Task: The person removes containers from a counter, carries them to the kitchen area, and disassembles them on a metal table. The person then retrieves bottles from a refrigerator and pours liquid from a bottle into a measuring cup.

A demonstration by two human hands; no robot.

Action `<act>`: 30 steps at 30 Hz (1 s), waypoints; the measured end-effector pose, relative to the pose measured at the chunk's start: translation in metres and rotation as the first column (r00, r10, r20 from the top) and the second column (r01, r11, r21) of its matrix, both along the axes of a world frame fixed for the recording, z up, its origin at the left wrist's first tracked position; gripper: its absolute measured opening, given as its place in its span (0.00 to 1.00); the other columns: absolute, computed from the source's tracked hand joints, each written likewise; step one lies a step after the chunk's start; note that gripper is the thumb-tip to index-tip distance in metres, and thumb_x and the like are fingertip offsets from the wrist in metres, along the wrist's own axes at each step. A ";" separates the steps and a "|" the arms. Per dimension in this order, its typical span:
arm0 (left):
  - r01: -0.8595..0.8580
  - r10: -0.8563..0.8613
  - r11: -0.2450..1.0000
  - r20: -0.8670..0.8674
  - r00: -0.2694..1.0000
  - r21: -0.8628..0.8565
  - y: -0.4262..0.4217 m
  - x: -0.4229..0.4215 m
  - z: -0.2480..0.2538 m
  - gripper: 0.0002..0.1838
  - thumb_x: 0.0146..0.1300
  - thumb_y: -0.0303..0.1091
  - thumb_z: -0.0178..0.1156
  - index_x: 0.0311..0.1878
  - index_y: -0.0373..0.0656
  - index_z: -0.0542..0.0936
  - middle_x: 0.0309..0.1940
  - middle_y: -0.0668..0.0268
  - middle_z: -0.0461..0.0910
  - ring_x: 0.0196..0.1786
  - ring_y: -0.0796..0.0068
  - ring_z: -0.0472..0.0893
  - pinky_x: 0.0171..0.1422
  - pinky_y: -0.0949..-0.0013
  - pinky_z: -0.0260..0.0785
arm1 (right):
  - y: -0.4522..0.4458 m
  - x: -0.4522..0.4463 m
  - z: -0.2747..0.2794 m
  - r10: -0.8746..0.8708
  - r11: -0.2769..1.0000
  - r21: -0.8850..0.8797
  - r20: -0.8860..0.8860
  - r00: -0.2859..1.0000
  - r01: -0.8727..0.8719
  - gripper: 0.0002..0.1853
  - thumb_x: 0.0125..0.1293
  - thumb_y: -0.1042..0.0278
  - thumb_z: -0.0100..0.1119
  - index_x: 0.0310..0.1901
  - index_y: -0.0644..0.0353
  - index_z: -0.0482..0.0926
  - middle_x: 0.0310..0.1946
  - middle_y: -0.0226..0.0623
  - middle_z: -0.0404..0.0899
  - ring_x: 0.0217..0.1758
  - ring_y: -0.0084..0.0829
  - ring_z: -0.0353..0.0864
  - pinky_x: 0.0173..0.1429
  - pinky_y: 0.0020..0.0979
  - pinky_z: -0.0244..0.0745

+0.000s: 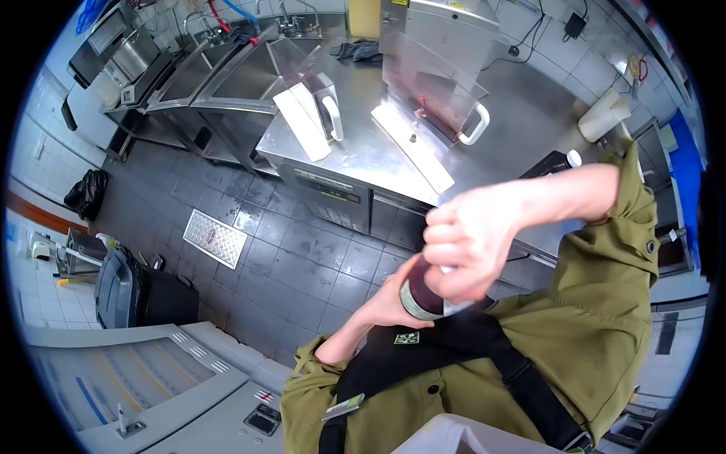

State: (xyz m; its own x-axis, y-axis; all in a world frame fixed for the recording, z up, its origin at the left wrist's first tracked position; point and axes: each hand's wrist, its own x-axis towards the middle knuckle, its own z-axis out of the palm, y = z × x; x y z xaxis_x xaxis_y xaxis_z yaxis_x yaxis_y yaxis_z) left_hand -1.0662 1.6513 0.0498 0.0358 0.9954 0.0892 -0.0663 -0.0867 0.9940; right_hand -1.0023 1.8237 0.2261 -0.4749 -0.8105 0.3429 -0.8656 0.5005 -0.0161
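Note:
A dark bottle with a pale label (422,296) is held in front of my apron. My left hand (387,295) is closed around its side. Over its top end, my right hand (473,236) is curled into a fist, with a bit of white showing between the fingers. That hand hides most of the bottle's top, so whether a cap is in its grip is unclear. Behind my right forearm, another dark bottle with a white cap (558,162) is on the steel counter (355,163).
Two clear panels with white handles, one on the left (333,117) and one on the right (475,125), are on the counter. A white pitcher (603,115) stands at right. Sinks (253,72) are at back left. A black bin (147,291) and floor drain cover (215,238) are lower left.

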 end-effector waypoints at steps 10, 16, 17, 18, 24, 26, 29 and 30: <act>-0.350 0.350 0.937 0.021 0.937 0.010 0.027 -0.052 -0.028 0.56 0.31 0.31 0.75 0.63 0.38 0.49 0.57 0.58 0.59 0.61 0.68 0.61 0.64 0.63 0.54 | 0.061 -0.040 0.009 -0.214 0.910 -0.272 0.337 0.917 0.312 0.15 0.59 0.71 0.52 0.47 0.65 0.68 0.45 0.44 0.69 0.44 0.38 0.70 0.45 0.32 0.68; -0.579 0.579 0.815 -0.010 0.815 -0.020 0.074 -0.092 -0.009 0.50 0.33 0.26 0.72 0.60 0.39 0.51 0.53 0.59 0.62 0.56 0.68 0.66 0.59 0.65 0.60 | 0.119 -0.053 -0.109 -0.229 -0.020 -0.740 0.658 0.717 0.672 0.17 0.63 0.70 0.50 0.53 0.63 0.66 0.41 0.34 0.72 0.41 0.23 0.71 0.46 0.27 0.68; -0.604 0.603 0.797 -0.021 0.797 -0.024 0.084 -0.100 -0.004 0.50 0.33 0.25 0.71 0.60 0.39 0.51 0.53 0.59 0.62 0.56 0.68 0.67 0.59 0.65 0.61 | 0.122 -0.053 -0.141 -0.159 -0.165 -0.705 0.709 0.687 0.690 0.16 0.64 0.70 0.49 0.53 0.64 0.66 0.40 0.34 0.72 0.41 0.22 0.71 0.46 0.26 0.68; -0.627 0.626 0.779 -0.034 0.779 -0.029 0.095 -0.109 0.003 0.50 0.33 0.24 0.71 0.60 0.39 0.51 0.53 0.59 0.62 0.56 0.68 0.67 0.59 0.65 0.61 | 0.121 -0.051 -0.171 -0.079 -0.304 -0.644 0.751 0.655 0.702 0.16 0.64 0.70 0.48 0.53 0.64 0.66 0.39 0.34 0.73 0.40 0.21 0.72 0.46 0.24 0.68; -0.738 0.738 0.654 -0.073 0.670 -0.167 0.138 -0.153 0.012 0.53 0.33 0.23 0.70 0.62 0.41 0.45 0.52 0.58 0.62 0.56 0.67 0.65 0.60 0.65 0.60 | 0.117 -0.050 -0.265 0.097 -0.380 -0.438 0.857 0.506 0.815 0.16 0.64 0.71 0.50 0.52 0.66 0.65 0.34 0.33 0.73 0.36 0.20 0.72 0.38 0.22 0.68; -0.735 0.757 0.632 -0.004 0.653 -0.245 0.146 -0.161 0.015 0.53 0.34 0.24 0.69 0.62 0.41 0.45 0.53 0.58 0.61 0.56 0.66 0.66 0.60 0.65 0.60 | 0.126 -0.056 -0.275 0.081 -0.337 -0.434 0.871 0.485 0.835 0.16 0.62 0.68 0.53 0.49 0.67 0.68 0.31 0.35 0.74 0.32 0.22 0.74 0.37 0.22 0.69; -0.686 0.762 0.620 0.088 0.641 -0.380 0.153 -0.168 0.026 0.49 0.40 0.26 0.67 0.62 0.45 0.45 0.51 0.58 0.63 0.54 0.66 0.69 0.56 0.64 0.64 | 0.135 -0.067 -0.290 0.032 -0.294 -0.473 0.863 0.504 0.830 0.16 0.62 0.66 0.54 0.48 0.66 0.69 0.29 0.35 0.73 0.28 0.21 0.73 0.34 0.22 0.68; -0.667 0.767 0.614 0.120 0.630 -0.423 0.153 -0.171 0.029 0.48 0.42 0.27 0.66 0.62 0.46 0.45 0.51 0.57 0.64 0.53 0.65 0.69 0.56 0.63 0.65 | 0.136 -0.070 -0.292 0.039 -0.313 -0.481 0.855 0.517 0.819 0.16 0.62 0.66 0.54 0.48 0.66 0.69 0.29 0.35 0.74 0.28 0.21 0.73 0.33 0.22 0.68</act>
State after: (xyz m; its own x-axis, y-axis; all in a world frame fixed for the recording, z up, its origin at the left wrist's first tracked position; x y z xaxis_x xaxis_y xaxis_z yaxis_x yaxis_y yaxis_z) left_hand -1.2368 1.8045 0.0788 -0.6768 0.6549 -0.3362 -0.3797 0.0807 0.9216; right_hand -1.0728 1.9601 -0.0657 -0.8239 0.5606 -0.0829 -0.0417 -0.2059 -0.9777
